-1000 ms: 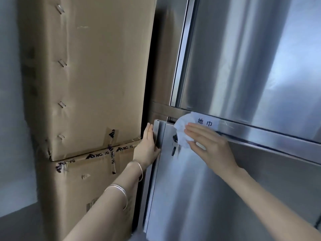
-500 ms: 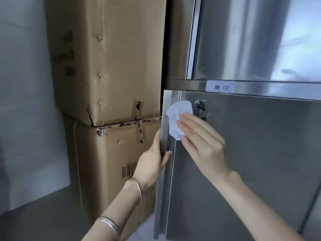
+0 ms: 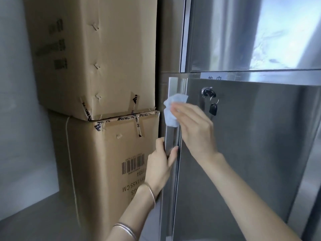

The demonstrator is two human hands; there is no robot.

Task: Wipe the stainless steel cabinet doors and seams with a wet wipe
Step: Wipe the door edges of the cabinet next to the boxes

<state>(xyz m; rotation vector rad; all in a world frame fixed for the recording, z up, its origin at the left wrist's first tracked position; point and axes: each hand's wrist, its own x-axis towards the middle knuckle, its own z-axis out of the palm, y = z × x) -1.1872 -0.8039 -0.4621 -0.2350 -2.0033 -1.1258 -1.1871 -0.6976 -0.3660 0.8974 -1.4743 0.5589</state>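
Lower door (image 3: 251, 153) edge — right hand (image 3: 194, 129) fingers flat, pressing wipe (image 3: 171, 112); left hand (image 3: 161, 164) gripping the edge. Mid-task, seemingly — door face, upper door (image 3: 243, 35) likely left.

wipe (image 3: 171, 111) white | door (image 3: 251, 145) silver | boxes (image 3: 107, 162) brown, black barcode (image 3: 132, 163)

Bare, sleeveless forearms; thin silver bangle (image 3: 151, 192) at left wrist, perhaps two more bangles (image 3: 125, 230) lower down.
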